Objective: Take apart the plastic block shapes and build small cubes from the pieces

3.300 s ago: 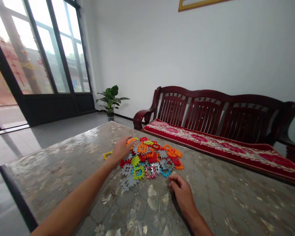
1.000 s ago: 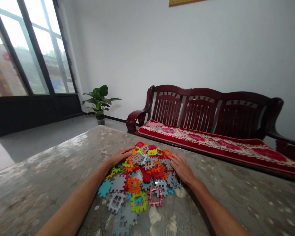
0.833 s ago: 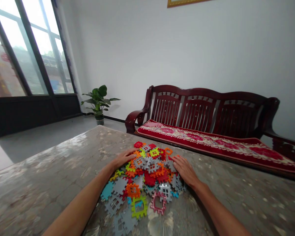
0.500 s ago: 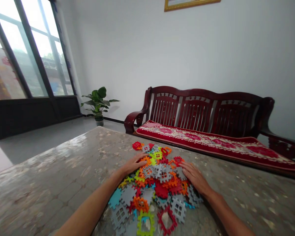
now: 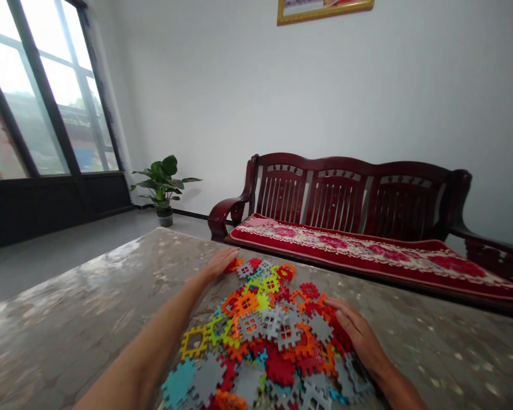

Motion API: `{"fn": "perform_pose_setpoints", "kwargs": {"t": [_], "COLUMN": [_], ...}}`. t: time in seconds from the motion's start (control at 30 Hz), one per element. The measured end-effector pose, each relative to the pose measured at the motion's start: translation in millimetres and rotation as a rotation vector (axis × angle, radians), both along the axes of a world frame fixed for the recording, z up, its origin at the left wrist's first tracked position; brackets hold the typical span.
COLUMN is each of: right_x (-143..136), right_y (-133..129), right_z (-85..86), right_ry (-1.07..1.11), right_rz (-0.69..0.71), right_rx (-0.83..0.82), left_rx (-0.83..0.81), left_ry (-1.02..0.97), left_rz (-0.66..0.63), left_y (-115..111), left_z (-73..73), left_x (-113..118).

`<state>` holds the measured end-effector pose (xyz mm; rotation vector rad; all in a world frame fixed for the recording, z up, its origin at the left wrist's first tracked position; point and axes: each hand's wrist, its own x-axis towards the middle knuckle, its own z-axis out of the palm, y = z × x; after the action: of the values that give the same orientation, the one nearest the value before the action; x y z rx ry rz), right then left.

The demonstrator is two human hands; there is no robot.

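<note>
A loose heap of toothed plastic building tiles (image 5: 277,322) in grey, red, orange, lime green, yellow and blue lies on the table before me. Some tiles have window-like cutouts. My left hand (image 5: 221,263) is at the far left end of the heap, its fingers stretched out beside a small orange tile (image 5: 234,265) and partly covering red ones. Along the heap's right side rests my right hand (image 5: 357,330), fingers extended against red and orange tiles. Neither hand has a tile in its grasp. Near my left forearm lies a yellow frame tile (image 5: 194,341).
The heap sits on a grey patterned tabletop (image 5: 123,285). Behind the table stands a dark red wooden bench (image 5: 337,193) with a red floral cover (image 5: 367,250). A potted plant (image 5: 165,182) and tall windows (image 5: 64,97) are at the left.
My left hand has moved from the heap's left side outward to its far end. My right hand stays at the right side, a little nearer. The view has shifted slightly.
</note>
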<state>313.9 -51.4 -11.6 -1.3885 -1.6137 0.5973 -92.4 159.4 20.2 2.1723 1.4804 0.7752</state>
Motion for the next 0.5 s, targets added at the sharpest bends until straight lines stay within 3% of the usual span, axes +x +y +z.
{"fn": "perform_pose_setpoints", "kwargs": {"t": [0.1, 0.2, 0.37, 0.43, 0.5], "right_x": [0, -1, -2, -3, -4], "right_y": [-1, 0, 0, -1, -1], "right_z": [1.6, 2.7, 4.5, 5.5, 6.4], "right_ry": [-0.037, -0.053, -0.037, -0.027, -0.02], "right_rz": [0.015, 0.02, 0.018, 0.018, 0.014], "right_rx": [-0.006, -0.011, -0.016, -0.013, -0.001], "left_rx": [-0.017, -0.009, -0.087, -0.149, -0.16], "left_ry": [0.042, 0.111, -0.018, -0.085, -0.134], "left_rz": [-0.054, -0.116, -0.373, -0.38, -0.305], "left_y": [4, -8, -36, -39, -34], "left_z": [-10.9, -12.6, 4.9, 11.0, 14.2], "left_x": [16, 29, 38, 39, 42]}}
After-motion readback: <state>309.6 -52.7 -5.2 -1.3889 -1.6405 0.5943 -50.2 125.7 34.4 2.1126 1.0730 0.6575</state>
